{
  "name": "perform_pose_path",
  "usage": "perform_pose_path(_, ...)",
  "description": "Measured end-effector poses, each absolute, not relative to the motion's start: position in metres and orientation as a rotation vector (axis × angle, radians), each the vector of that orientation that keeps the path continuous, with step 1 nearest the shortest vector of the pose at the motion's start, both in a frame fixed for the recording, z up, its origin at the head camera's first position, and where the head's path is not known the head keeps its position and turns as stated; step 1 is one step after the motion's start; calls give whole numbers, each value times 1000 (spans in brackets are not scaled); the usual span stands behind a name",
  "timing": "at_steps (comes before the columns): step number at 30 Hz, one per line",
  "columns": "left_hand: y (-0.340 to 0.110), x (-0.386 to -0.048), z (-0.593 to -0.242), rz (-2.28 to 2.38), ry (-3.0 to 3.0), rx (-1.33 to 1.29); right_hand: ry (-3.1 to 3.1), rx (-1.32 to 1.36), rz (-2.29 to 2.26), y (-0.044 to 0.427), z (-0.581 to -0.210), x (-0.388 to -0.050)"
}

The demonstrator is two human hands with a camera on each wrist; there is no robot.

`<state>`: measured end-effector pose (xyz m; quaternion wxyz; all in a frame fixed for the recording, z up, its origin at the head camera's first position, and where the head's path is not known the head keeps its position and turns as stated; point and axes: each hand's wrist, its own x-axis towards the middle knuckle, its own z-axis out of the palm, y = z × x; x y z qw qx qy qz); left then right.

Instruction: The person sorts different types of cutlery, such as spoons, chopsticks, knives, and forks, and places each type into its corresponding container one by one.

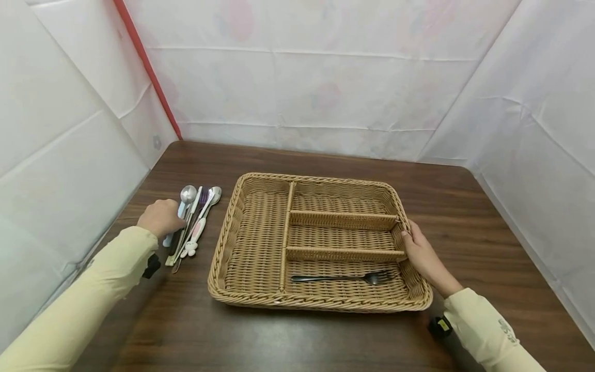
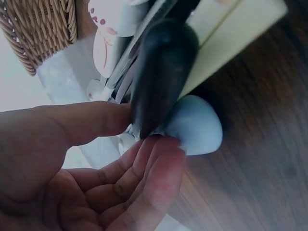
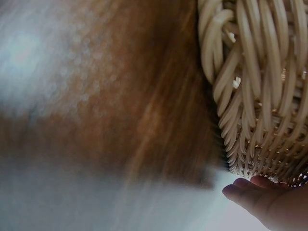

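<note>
At the pile's left side, my left hand (image 1: 161, 218) (image 2: 96, 163) pinches a black handle (image 2: 163, 72) between thumb and fingers. A light blue handle (image 2: 197, 127) lies beside it. The pile also has a round silver spoon (image 1: 188, 194), a purple fork and a white rabbit handle (image 1: 189, 248). My right hand (image 1: 426, 258) (image 3: 269, 202) grips the right rim of the wicker basket (image 1: 325, 304) (image 3: 269, 72), thumb over the edge. A dark fork (image 1: 372, 278) lies in the basket's front right compartment, tines to the right.
The divided basket stands mid-table, with a long compartment at left and several narrower ones at right. The dark wooden table (image 1: 288, 341) is bordered by white sheets (image 1: 325, 93) at the back and both sides.
</note>
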<state>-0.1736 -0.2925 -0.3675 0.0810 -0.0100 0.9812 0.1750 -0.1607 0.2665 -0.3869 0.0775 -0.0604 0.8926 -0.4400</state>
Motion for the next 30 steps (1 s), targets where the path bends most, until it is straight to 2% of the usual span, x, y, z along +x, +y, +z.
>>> perform_pose_path(17,-289,-176,-364,474,2963,-61,2697,-192,-1354,265,-387,-160)
perform_pose_path(30,-281,-175,-333,396,3020,12,2697,-214,-1354,265,-386,-160)
